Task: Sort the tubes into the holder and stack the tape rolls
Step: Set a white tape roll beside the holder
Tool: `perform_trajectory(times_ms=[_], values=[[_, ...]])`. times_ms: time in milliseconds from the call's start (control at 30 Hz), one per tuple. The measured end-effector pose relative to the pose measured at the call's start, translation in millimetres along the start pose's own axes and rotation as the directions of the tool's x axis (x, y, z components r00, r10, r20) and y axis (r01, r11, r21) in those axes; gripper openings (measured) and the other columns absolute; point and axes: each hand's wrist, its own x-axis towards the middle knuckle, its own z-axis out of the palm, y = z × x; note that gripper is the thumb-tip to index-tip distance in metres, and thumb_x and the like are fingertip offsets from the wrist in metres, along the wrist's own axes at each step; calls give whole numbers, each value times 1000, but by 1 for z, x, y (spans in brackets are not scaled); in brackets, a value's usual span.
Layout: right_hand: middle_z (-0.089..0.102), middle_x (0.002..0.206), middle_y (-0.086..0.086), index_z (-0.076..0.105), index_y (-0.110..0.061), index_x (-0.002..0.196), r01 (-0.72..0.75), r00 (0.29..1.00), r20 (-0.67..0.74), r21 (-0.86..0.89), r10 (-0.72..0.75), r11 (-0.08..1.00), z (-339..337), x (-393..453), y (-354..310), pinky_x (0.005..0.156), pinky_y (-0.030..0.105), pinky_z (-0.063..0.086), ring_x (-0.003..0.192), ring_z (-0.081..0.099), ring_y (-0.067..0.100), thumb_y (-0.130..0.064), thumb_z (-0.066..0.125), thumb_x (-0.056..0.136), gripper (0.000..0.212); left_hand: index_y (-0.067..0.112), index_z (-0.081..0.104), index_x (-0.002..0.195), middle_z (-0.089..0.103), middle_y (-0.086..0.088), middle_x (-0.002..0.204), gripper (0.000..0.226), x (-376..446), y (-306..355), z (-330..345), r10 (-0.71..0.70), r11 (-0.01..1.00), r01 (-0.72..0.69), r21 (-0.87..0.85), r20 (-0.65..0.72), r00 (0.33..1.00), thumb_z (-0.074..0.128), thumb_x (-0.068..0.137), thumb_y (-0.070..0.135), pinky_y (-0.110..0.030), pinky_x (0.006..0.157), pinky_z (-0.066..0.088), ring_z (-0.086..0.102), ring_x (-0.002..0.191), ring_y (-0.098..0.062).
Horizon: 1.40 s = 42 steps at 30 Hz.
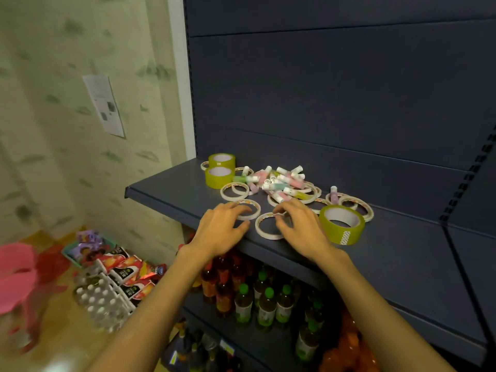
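Both hands work at the front of the dark shelf (pixel 166 191), each on its own thin white ring of tape. The left hand (pixel 220 226) has its fingers loosely curled over one ring (pixel 248 209), fingertips on its rim; whether it has a real pinch I cannot tell. The right hand (pixel 298 224) arches over a second ring (pixel 268 226), thumb and fingers straddling its far edge, likely to slide or lift it toward the other for stacking. More thin rings lie flat and scattered behind. Three wide green rolls stand apart: two (pixel 220 170) touching at the back left, one (pixel 342 224) just beside the right hand. The tubes (pixel 279 181) lie in a loose heap over the rings at mid-shelf. No holder shows on the shelf, so sorting seems not yet begun.
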Motion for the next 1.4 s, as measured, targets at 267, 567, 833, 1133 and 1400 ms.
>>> perform_trajectory(times_ms=[267,567,833,1133,1400], values=[[62,105,-8,67,-25,103,-73,997,-34,-53,71,996,15,39,13,80,29,50,96,57,9,-27,60,95,10,38,62,126,61,6,127,36,56,-32,14,113,991,-118,63,86,990,54,93,48,-42,94,45,53,116,-20],[64,101,-9,68,-24,99,-108,993,-61,-123,101,987,31,51,7,82,30,48,97,55,10,-26,59,95,10,29,75,101,70,7,98,21,77,-53,26,344,938,-346,-9,117,931,61,88,37,-36,82,48,59,93,-16],[64,92,-8,70,-24,93,-173,985,-47,-211,167,962,41,29,-15,80,32,45,91,54,12,-39,60,92,18,23,70,110,65,2,113,25,81,-64,30,431,902,-431,-23,110,896,51,99,35,-38,89,45,57,106,-18],[67,98,-3,73,-26,99,-240,963,14,-405,268,882,55,10,-48,85,40,46,99,51,20,-46,62,91,24,23,69,107,64,4,110,17,76,-78,24,474,863,-484,-141,-100,875,58,96,30,-36,84,38,57,107,-19],[61,98,-6,68,-23,100,-326,943,-207,-415,261,849,34,-15,-59,81,35,44,96,48,17,-33,61,95,13,21,67,100,61,8,100,11,83,-55,20,532,793,-575,-203,-231,815,63,92,27,-29,78,33,55,98,-16]])
